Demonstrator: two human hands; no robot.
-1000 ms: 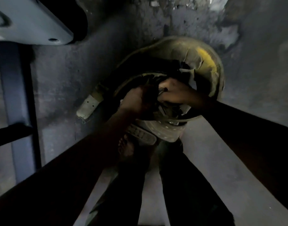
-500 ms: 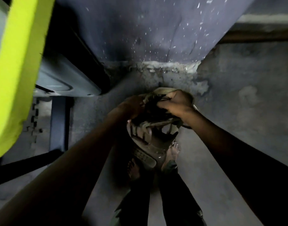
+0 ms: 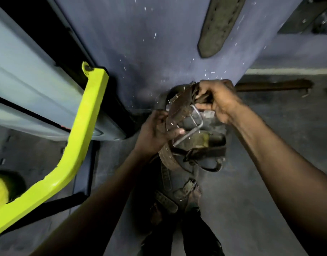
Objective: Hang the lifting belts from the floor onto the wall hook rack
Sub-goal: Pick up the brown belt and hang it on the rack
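Both hands are closed on a bundle of worn brown leather lifting belts [image 3: 179,115], held up in front of the chest close to the wall. The left hand [image 3: 156,131] wraps its fingers around the lower left edge of one broad strap, thumb pressed on the leather beside a bent silver metal buckle frame [image 3: 193,124]. The right hand [image 3: 217,100] pinches a fold of strap at the top of the bundle, knuckles up. Loose tails and a darker narrow strap [image 3: 205,153] hang below the hands towards the person's bare feet.

A second ago the same hands are down at the grey concrete floor [image 3: 270,163], gathering the coiled belts; half a second ago the bundle is rising. Now it is clear of the floor and carried high, and the view has tilted up the blue-grey painted wall [image 3: 140,43], where the tapered end of a dark belt already hanging [image 3: 217,28] shows at the top. I judge the pick-up done and the lift towards the hook rack under way; the rack itself is out of view above, so the hands likely need to go higher and sort one loop or buckle free of the tangle

To the left stand a lime-yellow bent metal bar [image 3: 81,130] and a pale grey machine panel [image 3: 29,80], well apart from the belts
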